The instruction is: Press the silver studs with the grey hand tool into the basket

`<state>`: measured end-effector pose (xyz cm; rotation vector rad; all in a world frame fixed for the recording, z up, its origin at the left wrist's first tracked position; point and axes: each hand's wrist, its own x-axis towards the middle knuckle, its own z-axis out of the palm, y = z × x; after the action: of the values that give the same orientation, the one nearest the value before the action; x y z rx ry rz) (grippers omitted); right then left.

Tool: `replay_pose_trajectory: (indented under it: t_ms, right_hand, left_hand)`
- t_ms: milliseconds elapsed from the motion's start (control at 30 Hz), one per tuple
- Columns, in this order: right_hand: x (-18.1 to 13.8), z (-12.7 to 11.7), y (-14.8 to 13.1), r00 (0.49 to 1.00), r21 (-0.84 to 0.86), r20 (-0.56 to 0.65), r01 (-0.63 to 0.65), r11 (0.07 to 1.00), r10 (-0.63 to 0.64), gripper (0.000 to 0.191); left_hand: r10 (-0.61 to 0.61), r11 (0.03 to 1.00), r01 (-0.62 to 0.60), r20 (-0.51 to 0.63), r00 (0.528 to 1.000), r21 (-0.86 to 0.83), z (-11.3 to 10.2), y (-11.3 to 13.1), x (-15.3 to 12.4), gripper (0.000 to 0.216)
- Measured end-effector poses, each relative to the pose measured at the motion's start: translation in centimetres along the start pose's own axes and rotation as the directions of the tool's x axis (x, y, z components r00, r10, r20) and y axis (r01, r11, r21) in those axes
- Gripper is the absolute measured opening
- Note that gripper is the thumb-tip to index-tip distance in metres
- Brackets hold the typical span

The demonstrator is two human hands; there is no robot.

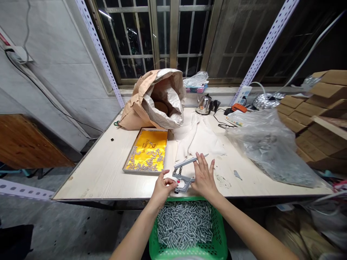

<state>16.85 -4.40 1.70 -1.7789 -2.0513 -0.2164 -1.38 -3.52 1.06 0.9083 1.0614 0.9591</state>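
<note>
A small grey hand press point(184, 173) with a raised lever stands at the near edge of the pale table point(100, 169). My left hand point(162, 186) pinches something tiny at the press's jaw; what it holds is too small to name. My right hand point(204, 176) rests on the press's right side, fingers stretched up along the lever. Below the table edge sits a green basket point(217, 245) full of small grey metal parts. A yellow-lined shallow tray point(148, 151) with several of the same parts lies left of the press.
A big brown paper sack point(154, 99) stands open at the back. White cloth point(199, 139) lies mid-table, a clear plastic bag point(267, 144) of parts at right, a kettle point(204, 104) behind. Cardboard boxes point(311, 112) stack at far right.
</note>
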Motion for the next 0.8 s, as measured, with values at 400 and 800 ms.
replay_pose_trajectory:
  t_ms: [400,800]
  right_hand:
    - [-0.8,0.3,-0.5,1.0,0.023,0.02,0.006,1.0,-0.007,0.073]
    - [-0.9,0.0,-0.5,0.997,0.052,-0.043,0.061,0.997,-0.058,0.059]
  left_hand:
    - [0.019,0.903,-0.112,0.221,0.975,0.415,-0.9,1.2,-0.7,0.07]
    - [-0.049,0.909,-0.053,0.231,0.972,0.413,-0.7,1.6,-1.0,0.081]
